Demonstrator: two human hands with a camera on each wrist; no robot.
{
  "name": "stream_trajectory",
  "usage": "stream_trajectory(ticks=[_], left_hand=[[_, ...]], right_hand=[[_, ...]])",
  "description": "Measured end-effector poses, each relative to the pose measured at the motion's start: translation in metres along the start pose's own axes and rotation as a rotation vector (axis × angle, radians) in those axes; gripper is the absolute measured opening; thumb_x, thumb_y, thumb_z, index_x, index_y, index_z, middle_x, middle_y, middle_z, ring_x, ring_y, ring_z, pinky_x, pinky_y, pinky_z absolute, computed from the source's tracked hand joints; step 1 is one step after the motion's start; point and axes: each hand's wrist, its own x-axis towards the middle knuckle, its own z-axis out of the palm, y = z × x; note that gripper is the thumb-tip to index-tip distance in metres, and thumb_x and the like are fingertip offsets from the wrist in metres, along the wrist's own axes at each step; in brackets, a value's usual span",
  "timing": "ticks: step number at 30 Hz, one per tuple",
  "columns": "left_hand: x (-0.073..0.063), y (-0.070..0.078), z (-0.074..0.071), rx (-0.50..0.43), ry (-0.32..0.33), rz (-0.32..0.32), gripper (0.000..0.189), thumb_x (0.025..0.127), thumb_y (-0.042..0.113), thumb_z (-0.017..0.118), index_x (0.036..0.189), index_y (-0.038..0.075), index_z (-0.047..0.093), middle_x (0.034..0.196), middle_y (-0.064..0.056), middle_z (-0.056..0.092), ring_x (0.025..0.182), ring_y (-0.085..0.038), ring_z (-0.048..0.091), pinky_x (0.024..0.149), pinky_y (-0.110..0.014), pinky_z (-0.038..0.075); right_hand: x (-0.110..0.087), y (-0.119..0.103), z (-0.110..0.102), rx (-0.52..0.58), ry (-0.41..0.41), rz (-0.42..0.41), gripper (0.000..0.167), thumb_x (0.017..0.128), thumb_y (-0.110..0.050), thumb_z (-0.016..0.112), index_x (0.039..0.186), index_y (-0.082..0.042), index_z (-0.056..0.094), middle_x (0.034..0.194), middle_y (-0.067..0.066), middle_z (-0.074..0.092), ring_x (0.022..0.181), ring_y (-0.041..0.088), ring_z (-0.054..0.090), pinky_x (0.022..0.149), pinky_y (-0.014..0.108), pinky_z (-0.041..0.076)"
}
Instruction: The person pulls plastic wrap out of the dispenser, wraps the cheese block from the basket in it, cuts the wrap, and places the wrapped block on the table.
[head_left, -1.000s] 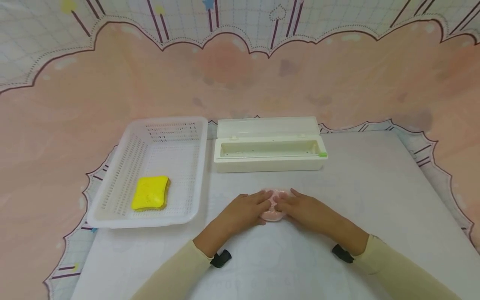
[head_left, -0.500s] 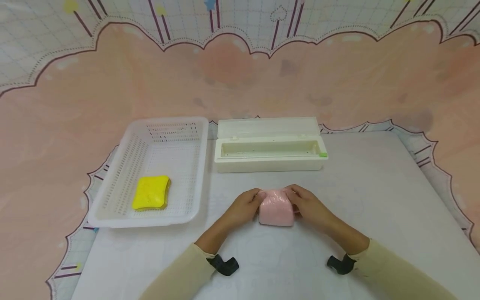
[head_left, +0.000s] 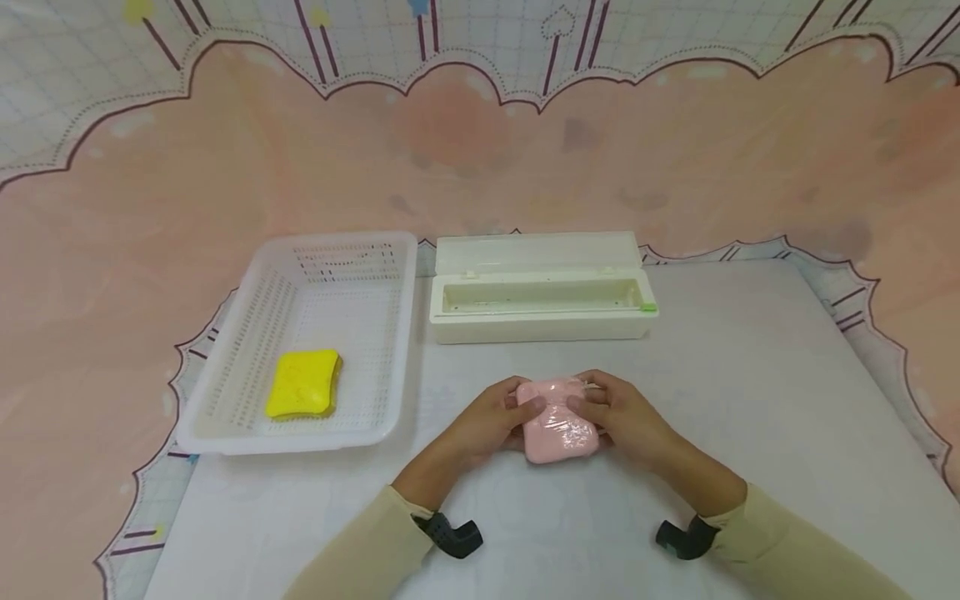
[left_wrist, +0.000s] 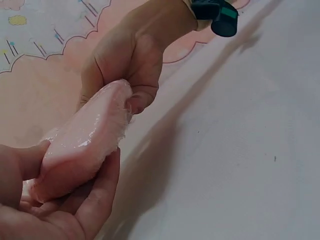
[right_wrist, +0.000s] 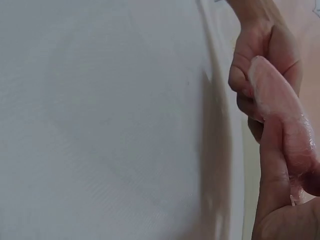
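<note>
A pink rounded block [head_left: 561, 442], glossy with clear plastic film, is raised over the white table in the head view. My left hand [head_left: 483, 423] grips its left side, thumb on top and fingers underneath. On the opposite side my right hand [head_left: 637, 425] holds it the same way, with a loose bit of film at its fingers. The left wrist view shows the block [left_wrist: 87, 132] edge-on above its shadow, with crinkled film along one edge. In the right wrist view the block [right_wrist: 280, 95] is partly covered by fingers.
A white perforated basket [head_left: 401, 350] stands at left, with a yellow square block [head_left: 303, 383] inside. Behind my hands lies a long cream box [head_left: 540, 329], lid raised, with a green tab [head_left: 648, 307] at its right end. A patterned cloth [head_left: 480, 167] hangs behind the table.
A second ago both hands pressed the block's top down on the table. They have since lifted it by its sides and tipped it, and now its shiny filmed face shows with both thumbs on it.
</note>
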Motion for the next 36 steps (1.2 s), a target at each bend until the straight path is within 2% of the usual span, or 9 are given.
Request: stream_trajectory(ticks=[7, 13, 18, 21, 24, 27, 30, 33, 36], left_hand=[[0.025, 0.009, 0.018, -0.091, 0.006, -0.042, 0.043, 0.105, 0.028, 0.058, 0.143, 0.008, 0.05, 0.112, -0.01, 0.071, 0.094, -0.019, 0.07, 0.078, -0.036, 0.06], [0.053, 0.022, 0.054, -0.161, 0.01, 0.002, 0.049, 0.102, 0.015, 0.059, 0.149, 0.009, 0.046, 0.119, -0.008, 0.068, 0.099, -0.018, 0.067, 0.082, -0.033, 0.058], [0.085, 0.031, 0.093, -0.094, 0.011, 0.035, 0.059, 0.096, 0.002, 0.064, 0.152, 0.011, 0.045, 0.12, -0.006, 0.07, 0.099, -0.016, 0.067, 0.086, -0.031, 0.057], [0.105, 0.033, 0.116, 0.03, 0.086, 0.055, 0.058, 0.094, 0.004, 0.069, 0.148, 0.012, 0.051, 0.111, -0.005, 0.072, 0.092, -0.013, 0.068, 0.081, -0.029, 0.057], [0.122, 0.03, 0.137, 0.26, 0.208, 0.073, 0.05, 0.094, 0.017, 0.073, 0.142, 0.013, 0.059, 0.109, -0.004, 0.075, 0.093, -0.011, 0.069, 0.082, -0.027, 0.056], [0.134, 0.024, 0.151, 0.556, 0.304, 0.106, 0.04, 0.095, 0.03, 0.072, 0.131, 0.013, 0.066, 0.108, 0.0, 0.075, 0.096, -0.008, 0.067, 0.082, -0.024, 0.054], [0.141, 0.016, 0.158, 0.768, 0.333, 0.174, 0.029, 0.097, 0.032, 0.069, 0.117, 0.011, 0.07, 0.094, 0.003, 0.072, 0.087, -0.006, 0.061, 0.074, -0.019, 0.049], [0.144, 0.01, 0.161, 0.851, 0.327, 0.234, 0.02, 0.099, 0.03, 0.068, 0.102, 0.01, 0.068, 0.074, 0.003, 0.06, 0.071, -0.007, 0.052, 0.062, -0.018, 0.042], [0.144, 0.007, 0.162, 0.899, 0.324, 0.266, 0.019, 0.1, 0.029, 0.066, 0.1, 0.01, 0.067, 0.069, 0.003, 0.055, 0.067, -0.007, 0.049, 0.06, -0.018, 0.04]], right_hand=[[-0.007, 0.002, -0.028, 0.042, 0.082, 0.048, 0.057, 0.105, -0.034, 0.058, 0.148, -0.002, 0.039, 0.105, 0.001, 0.07, 0.081, 0.013, 0.067, 0.065, 0.026, 0.055], [-0.019, -0.007, -0.071, 0.04, 0.195, 0.106, 0.068, 0.102, -0.05, 0.056, 0.15, -0.009, 0.032, 0.102, -0.006, 0.065, 0.082, 0.011, 0.061, 0.065, 0.025, 0.051], [-0.028, -0.007, -0.116, 0.041, 0.253, 0.142, 0.065, 0.103, -0.052, 0.054, 0.153, -0.017, 0.032, 0.129, 0.001, 0.051, 0.099, 0.012, 0.057, 0.077, 0.024, 0.056], [-0.032, -0.005, -0.142, 0.03, 0.25, 0.155, 0.069, 0.106, -0.046, 0.049, 0.161, -0.014, 0.022, 0.155, 0.011, 0.03, 0.116, 0.015, 0.049, 0.085, 0.023, 0.057], [-0.034, 0.003, -0.164, -0.019, 0.251, 0.16, 0.073, 0.108, -0.043, 0.045, 0.164, -0.008, 0.013, 0.165, 0.018, 0.015, 0.12, 0.013, 0.045, 0.086, 0.023, 0.056], [-0.033, 0.014, -0.177, -0.114, 0.272, 0.155, 0.075, 0.108, -0.045, 0.044, 0.163, -0.003, 0.015, 0.163, 0.022, 0.021, 0.112, 0.008, 0.05, 0.084, 0.022, 0.056], [-0.031, 0.024, -0.183, -0.241, 0.328, 0.153, 0.075, 0.107, -0.048, 0.046, 0.16, 0.0, 0.024, 0.158, 0.025, 0.033, 0.104, 0.009, 0.054, 0.08, 0.02, 0.055], [-0.029, 0.031, -0.184, -0.352, 0.392, 0.157, 0.073, 0.106, -0.05, 0.047, 0.156, 0.001, 0.033, 0.15, 0.028, 0.042, 0.103, 0.018, 0.055, 0.075, 0.02, 0.056], [-0.028, 0.036, -0.183, -0.428, 0.417, 0.173, 0.073, 0.105, -0.052, 0.047, 0.154, 0.001, 0.036, 0.142, 0.03, 0.047, 0.101, 0.025, 0.056, 0.072, 0.023, 0.055]])
